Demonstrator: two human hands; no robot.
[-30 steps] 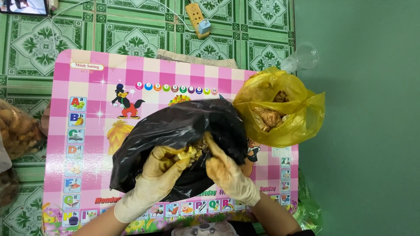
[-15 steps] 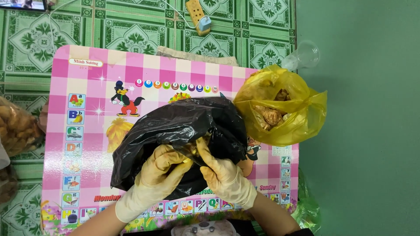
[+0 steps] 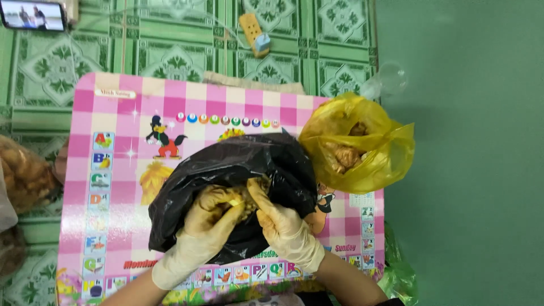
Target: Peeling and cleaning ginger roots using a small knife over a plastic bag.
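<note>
We work inside the black bag [image 3: 238, 170], which lies crumpled and glossy on the pink checked surface [image 3: 113, 113]. Our left hand [image 3: 207, 224] and right hand [image 3: 280, 224], both gloved, have fingers clamped on yellowish pieces [image 3: 243, 195]. Best keep the mouth spread. Right of the fingers sits a yellow bag [image 3: 362, 141].

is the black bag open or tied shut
Open. The black bag has its mouth spread, both gloved hands, left hand and right hand, reach inside, and yellowish pieces show in the opening.
</note>
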